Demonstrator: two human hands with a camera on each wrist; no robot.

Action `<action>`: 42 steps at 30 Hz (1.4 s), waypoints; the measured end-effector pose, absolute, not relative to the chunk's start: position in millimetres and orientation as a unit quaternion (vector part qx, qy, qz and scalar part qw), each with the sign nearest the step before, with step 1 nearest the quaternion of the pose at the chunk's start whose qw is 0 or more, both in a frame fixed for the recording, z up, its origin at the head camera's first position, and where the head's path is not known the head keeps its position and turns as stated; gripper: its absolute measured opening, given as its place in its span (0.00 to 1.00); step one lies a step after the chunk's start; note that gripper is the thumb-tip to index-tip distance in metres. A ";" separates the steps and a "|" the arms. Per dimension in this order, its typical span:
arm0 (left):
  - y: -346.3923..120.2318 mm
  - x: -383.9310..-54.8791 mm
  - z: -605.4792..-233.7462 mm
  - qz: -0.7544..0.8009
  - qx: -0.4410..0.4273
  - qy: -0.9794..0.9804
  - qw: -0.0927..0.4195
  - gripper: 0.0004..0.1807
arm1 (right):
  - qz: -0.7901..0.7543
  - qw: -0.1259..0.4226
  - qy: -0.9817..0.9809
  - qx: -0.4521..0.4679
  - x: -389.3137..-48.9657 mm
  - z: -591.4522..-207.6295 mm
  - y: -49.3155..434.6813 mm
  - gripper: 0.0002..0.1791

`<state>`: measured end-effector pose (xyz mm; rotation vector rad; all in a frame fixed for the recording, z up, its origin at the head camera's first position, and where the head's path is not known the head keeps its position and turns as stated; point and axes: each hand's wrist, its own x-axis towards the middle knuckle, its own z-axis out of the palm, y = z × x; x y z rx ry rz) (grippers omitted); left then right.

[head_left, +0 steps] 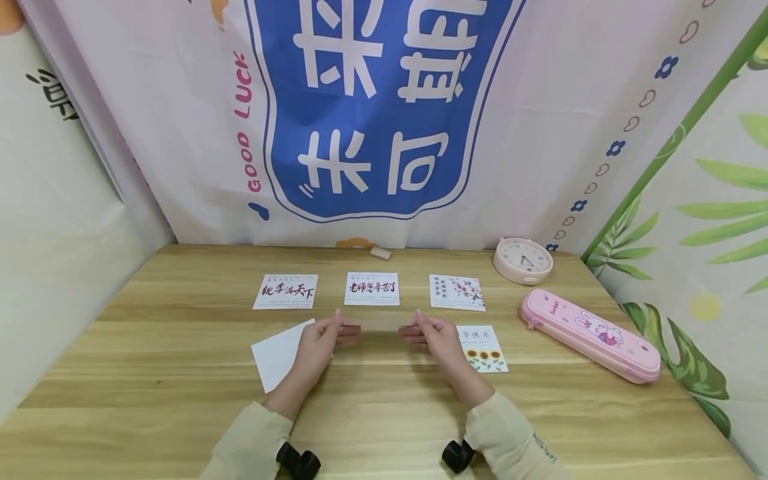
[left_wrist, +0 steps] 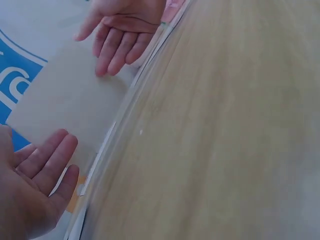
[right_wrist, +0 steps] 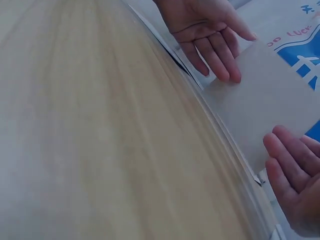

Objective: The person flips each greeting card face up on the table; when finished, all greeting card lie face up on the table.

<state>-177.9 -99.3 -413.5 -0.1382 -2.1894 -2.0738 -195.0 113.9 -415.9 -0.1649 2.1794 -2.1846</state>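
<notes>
A plain pale card [head_left: 379, 325] is held up between both hands and looks almost edge-on in the head view. My left hand [head_left: 317, 347] pinches its left end, thumb above and fingers beneath. At the right end my right hand [head_left: 443, 347] grips it the same way. Both wrist views show the underside of the card [left_wrist: 65, 97] as blank, with straight fingers spread below it. On the table beside my left wrist lies a blank white card [head_left: 276, 357]. A sunflower card [head_left: 485, 353] is partly hidden behind my right hand.
Along the back lie two cards with red lettering, left [head_left: 285, 292] and middle [head_left: 372, 289], and a blossom card [head_left: 457, 293]. A small eraser-like block [head_left: 381, 253] sits behind them. A pink clock [head_left: 523, 260] and pink pencil case [head_left: 591, 335] stand at right. Printed cloth hangs behind the table.
</notes>
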 end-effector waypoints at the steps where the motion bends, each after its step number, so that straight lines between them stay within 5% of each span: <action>1: -99.1 -177.4 -412.8 -0.689 -0.040 -0.721 0.058 0.24 | -0.711 0.037 0.700 -0.052 -195.2 -414.8 114.4 0.22; 7: -101.1 -172.3 -406.0 -0.700 0.003 -0.713 0.039 0.14 | -0.738 0.084 0.669 -0.036 -192.6 -405.7 116.1 0.15; 10: -103.2 -168.5 -402.7 -0.688 0.026 -0.724 0.035 0.18 | -0.731 0.091 0.676 -0.019 -190.6 -403.2 115.5 0.18; 19: -101.6 -161.1 -400.7 -0.662 0.054 -0.746 0.051 0.21 | -0.683 0.020 0.728 -0.058 -180.2 -400.2 110.2 0.26; 24: -101.2 -158.8 -400.4 -0.631 0.015 -0.773 0.062 0.21 | -0.653 0.013 0.753 -0.079 -175.5 -395.2 109.4 0.26; 31: -100.2 -155.0 -399.7 -0.543 -0.094 -0.834 0.036 0.39 | -0.552 0.032 0.820 -0.148 -177.3 -399.7 113.3 0.40; 42: -103.8 -153.9 -409.0 -0.451 -0.116 -0.880 0.088 0.39 | -0.521 0.043 0.832 -0.187 -177.6 -407.0 116.7 0.41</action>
